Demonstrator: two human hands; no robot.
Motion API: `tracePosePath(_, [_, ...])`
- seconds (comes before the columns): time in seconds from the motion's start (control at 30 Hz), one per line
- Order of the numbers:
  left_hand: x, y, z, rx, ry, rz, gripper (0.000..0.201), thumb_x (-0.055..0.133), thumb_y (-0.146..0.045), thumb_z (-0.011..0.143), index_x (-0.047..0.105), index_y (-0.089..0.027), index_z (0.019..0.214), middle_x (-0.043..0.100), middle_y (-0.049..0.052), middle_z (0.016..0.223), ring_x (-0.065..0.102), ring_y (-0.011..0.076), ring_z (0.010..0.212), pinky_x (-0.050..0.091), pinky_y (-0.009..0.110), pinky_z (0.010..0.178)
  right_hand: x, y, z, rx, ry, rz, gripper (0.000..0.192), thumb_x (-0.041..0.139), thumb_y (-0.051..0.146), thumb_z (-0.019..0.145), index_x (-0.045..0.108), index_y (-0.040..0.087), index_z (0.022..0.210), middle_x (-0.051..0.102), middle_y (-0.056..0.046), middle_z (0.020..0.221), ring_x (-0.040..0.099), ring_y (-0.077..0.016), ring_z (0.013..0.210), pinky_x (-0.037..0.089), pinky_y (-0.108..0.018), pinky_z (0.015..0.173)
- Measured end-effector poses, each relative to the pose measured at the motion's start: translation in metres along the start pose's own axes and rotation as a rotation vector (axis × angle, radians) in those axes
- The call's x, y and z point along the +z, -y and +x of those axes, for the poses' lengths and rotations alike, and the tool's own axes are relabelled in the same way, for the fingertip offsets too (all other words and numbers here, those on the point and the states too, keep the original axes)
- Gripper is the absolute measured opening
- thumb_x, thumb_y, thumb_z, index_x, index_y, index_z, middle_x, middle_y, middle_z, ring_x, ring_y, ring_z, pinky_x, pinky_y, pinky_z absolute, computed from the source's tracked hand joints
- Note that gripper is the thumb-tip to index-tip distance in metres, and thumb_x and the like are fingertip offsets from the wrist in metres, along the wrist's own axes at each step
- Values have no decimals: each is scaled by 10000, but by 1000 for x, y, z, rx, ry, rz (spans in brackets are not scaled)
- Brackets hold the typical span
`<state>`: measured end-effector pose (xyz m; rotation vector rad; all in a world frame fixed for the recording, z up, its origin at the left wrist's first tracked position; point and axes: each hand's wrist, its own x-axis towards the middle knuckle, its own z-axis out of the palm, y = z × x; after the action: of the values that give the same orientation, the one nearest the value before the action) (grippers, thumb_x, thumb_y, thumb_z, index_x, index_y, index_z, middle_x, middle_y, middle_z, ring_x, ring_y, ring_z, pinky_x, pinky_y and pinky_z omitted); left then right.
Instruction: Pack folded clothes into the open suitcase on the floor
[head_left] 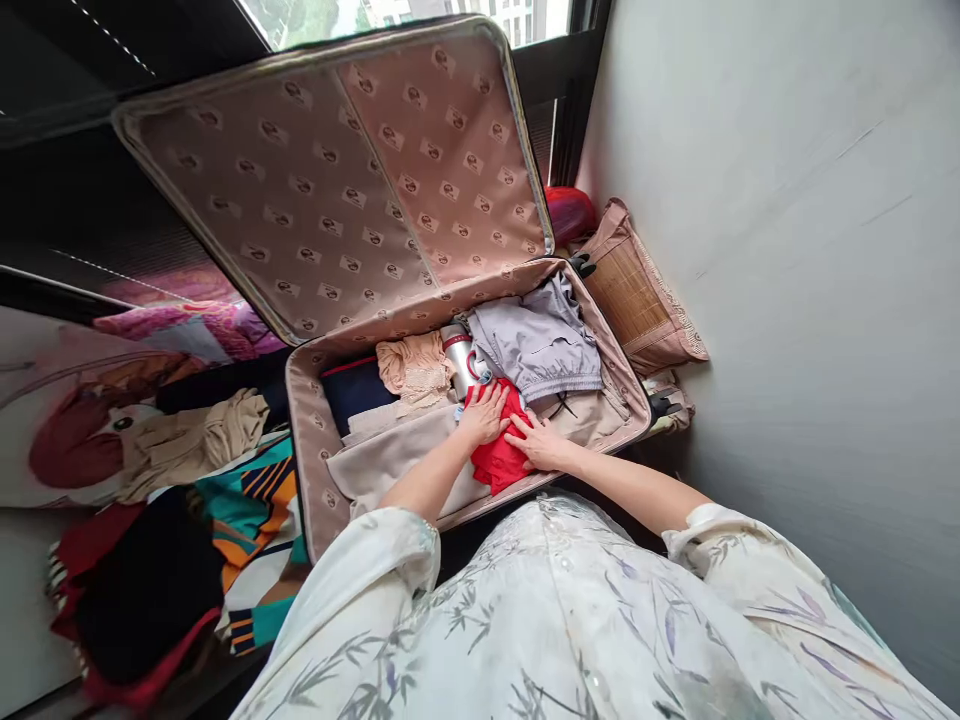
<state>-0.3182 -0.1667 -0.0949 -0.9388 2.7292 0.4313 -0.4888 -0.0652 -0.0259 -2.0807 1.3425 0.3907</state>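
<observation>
An open suitcase (300, 440) with pink printed lining lies in front of me, its lid (420, 150) raised at the back. My left hand (486, 412) rests flat on a red cloth garment (496, 470) inside it, fingers spread. Beside it, my right hand (541, 442) presses on the same cloth, also with fingers apart. Just behind the red cloth stands or lies a silver flask (460, 360) with a red band, partly covered. Grey-lavender elastic-waist clothing (536, 335) is folded at the right, and a peach garment (417, 368) sits to the left. Beige fabric (405, 455) covers the front left.
Left of the suitcase are a black garment (150, 580), a multicoloured patterned cloth (259, 530) and a tan garment (195, 440). A woven-panel cushion (637, 290) leans by the grey wall (795, 250) at right. A window (420, 18) is behind the lid.
</observation>
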Motion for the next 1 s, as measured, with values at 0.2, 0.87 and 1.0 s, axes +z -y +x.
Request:
tracePosePath(0.2, [11,-8,-7,-27,-1,-8,752,384,-429,1001,247,-42,1631,216,206,1702,147,311,1600,106,494,1298,4,-1,0,-49,27,33,687,655,268,886,451,155,1532,204,-247,1693,327,-414,1495,467,-548,1070])
tracePosePath(0.87, [62,-23,-80,-197,-22,-334,1126,843,-568,700,336,-170,1623,16,284,1705,-37,535,1557,27,795,1154,59,-35,70,-62,-309,-186,813,625,563,865,406,276,1594,201,-187,1713,176,-428,1561,247,-596,1184])
tracePosePath(1.0, [56,-26,-81,-155,-36,-333,1093,825,-519,721,336,-138,1621,26,288,1706,-46,530,1557,55,780,1165,72,-42,74,-53,-355,-213,790,602,584,862,449,276,1573,257,-192,1694,209,-421,1554,268,-592,1175])
